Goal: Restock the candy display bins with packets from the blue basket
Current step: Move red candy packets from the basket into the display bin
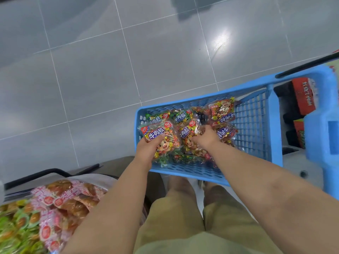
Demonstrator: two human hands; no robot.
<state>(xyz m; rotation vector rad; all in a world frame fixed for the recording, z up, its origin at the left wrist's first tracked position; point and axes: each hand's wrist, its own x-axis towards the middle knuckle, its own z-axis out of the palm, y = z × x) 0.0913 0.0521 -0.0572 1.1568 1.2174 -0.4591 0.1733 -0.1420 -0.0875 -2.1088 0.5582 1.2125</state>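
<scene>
The blue basket (pixel 255 118) sits on a blue cart ahead of me and holds several clear candy packets with red, green and purple labels. My left hand (pixel 148 149) grips a red-labelled packet (pixel 159 133) at the basket's left side, thumb on top of it. My right hand (pixel 205 136) reaches into the middle of the basket and its fingers curl onto another red-labelled packet (pixel 189 132). More packets (pixel 222 110) lie toward the far side. A display bin (pixel 60 202) at the lower left holds pink-wrapped candy.
Green-wrapped candy (pixel 16 226) fills a neighbouring bin at the bottom left corner. The cart's blue frame (pixel 322 129) rises at the right, with red boxes (pixel 303 97) on its lower level. Grey tiled floor (pixel 110 70) spreads beyond. My legs in khaki shorts stand below the basket.
</scene>
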